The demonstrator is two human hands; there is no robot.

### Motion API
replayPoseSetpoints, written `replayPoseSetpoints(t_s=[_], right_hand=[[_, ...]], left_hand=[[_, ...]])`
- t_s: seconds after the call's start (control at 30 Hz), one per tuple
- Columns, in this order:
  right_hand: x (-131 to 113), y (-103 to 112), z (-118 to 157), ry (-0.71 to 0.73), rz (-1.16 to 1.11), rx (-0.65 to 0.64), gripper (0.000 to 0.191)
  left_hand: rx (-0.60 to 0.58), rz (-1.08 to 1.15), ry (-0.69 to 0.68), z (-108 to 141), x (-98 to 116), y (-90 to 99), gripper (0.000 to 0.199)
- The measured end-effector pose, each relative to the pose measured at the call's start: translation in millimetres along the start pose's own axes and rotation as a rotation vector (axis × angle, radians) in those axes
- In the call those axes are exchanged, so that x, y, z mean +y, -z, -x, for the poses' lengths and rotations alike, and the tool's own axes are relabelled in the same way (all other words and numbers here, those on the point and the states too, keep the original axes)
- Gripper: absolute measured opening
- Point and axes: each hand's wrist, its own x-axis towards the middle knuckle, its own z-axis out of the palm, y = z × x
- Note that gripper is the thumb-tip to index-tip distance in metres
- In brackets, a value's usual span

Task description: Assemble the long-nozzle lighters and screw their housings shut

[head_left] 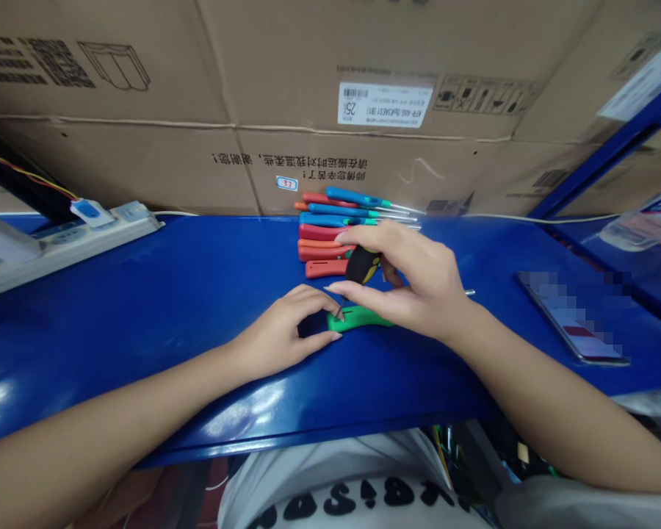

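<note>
My right hand [413, 279] grips a black and yellow screwdriver [362, 264] by its handle. The screwdriver's tip points down onto the left end of a green-handled tool [363, 317] with a slot in it, lying on the blue tabletop. That end is pinched between the thumb and fingers of my left hand [286, 327]. The middle of the green tool is covered by my right hand; a metal tip shows beyond it at the right. Just behind lies a row of red-handled tools [324, 269] and blue-handled tools [358, 196] with thin metal shafts, partly hidden by my right hand.
A large cardboard box [308, 147] stands along the back of the blue table [198, 279]. At the left is a white power strip [71, 239] with plugs and wires. A phone [573, 316] lies to the right, near a blue metal post [600, 158].
</note>
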Motion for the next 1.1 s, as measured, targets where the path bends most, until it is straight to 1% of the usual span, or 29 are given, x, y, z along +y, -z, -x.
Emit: replayPoseSetpoints(t_s=[0.07, 0.17, 0.23, 0.27, 0.37, 0.4, 0.43, 0.47, 0.53, 0.57, 0.6, 0.63, 0.7, 0.77, 0.83, 0.9, 0.97, 1.03, 1.1], right_hand=[[-1, 1, -1, 0.006, 0.04, 0.02, 0.038], [0, 1, -2, -0.083, -0.126, -0.051, 0.043], [2, 1, -2, -0.09, -0.19, -0.07, 0.042], [4, 1, -2, -0.055, -0.162, -0.047, 0.039], [9, 1, 0, 0.127, 0.028, 0.081, 0.034], [10, 1, 0, 0.167, 0.063, 0.101, 0.033], [10, 0, 1, 0.173, 0.062, 0.094, 0.033], [9, 0, 1, 0.14, 0.025, 0.067, 0.035], [8, 0, 0, 0.024, -0.101, -0.005, 0.041], [8, 0, -1, -0.024, -0.156, -0.028, 0.042], [8, 0, -1, -0.043, -0.186, -0.027, 0.04], [9, -1, -2, -0.034, -0.184, 0.004, 0.035], [11, -1, -3, 0.033, -0.11, 0.105, 0.028], [12, -1, -3, 0.095, -0.032, 0.165, 0.027], [11, -1, -3, 0.069, -0.06, 0.13, 0.026], [8, -1, -4, -0.017, -0.177, 0.058, 0.032], [6, -1, -5, -0.065, -0.266, 0.032, 0.032], [7, -2, -5, -0.018, -0.221, 0.088, 0.025], [10, -2, -5, 0.071, -0.094, 0.172, 0.019]], left_hand=[[-0.001, 0.003, -0.002, 0, 0, 0.3, 0.018], [-0.017, 0.014, 0.018, 1, 0, 1.0, 0.019], [-0.022, 0.019, 0.025, 0, 0, 1.1, 0.019], [-0.021, 0.02, 0.022, 0, 0, 1.0, 0.019], [-0.013, 0.019, 0.003, -1, 0, 0.3, 0.018], [-0.01, 0.018, 0.001, -1, 0, 0.2, 0.018], [-0.01, 0.017, 0.004, -1, 1, 0.3, 0.018], [-0.012, 0.016, 0.01, -2, 1, 0.5, 0.018], [-0.019, 0.014, 0.022, -2, 2, 1.2, 0.017], [-0.023, 0.011, 0.027, -2, 2, 1.6, 0.017], [-0.026, 0.007, 0.029, -2, 2, 1.9, 0.016], [-0.027, 0.003, 0.029, -2, 2, 2.1, 0.016], [-0.024, -0.001, 0.027, -2, 3, 2.1, 0.016], [-0.018, 0.001, 0.022, -2, 3, 1.8, 0.016], [-0.018, 0.003, 0.024, -3, 3, 1.5, 0.017], [-0.019, 0.002, 0.035, -3, 4, 1.6, 0.016], [-0.022, -0.001, 0.044, -3, 5, 2.0, 0.016], [-0.02, 0.002, 0.044, -3, 5, 2.4, 0.016], [-0.018, 0.007, 0.041, -3, 5, 2.6, 0.016]])
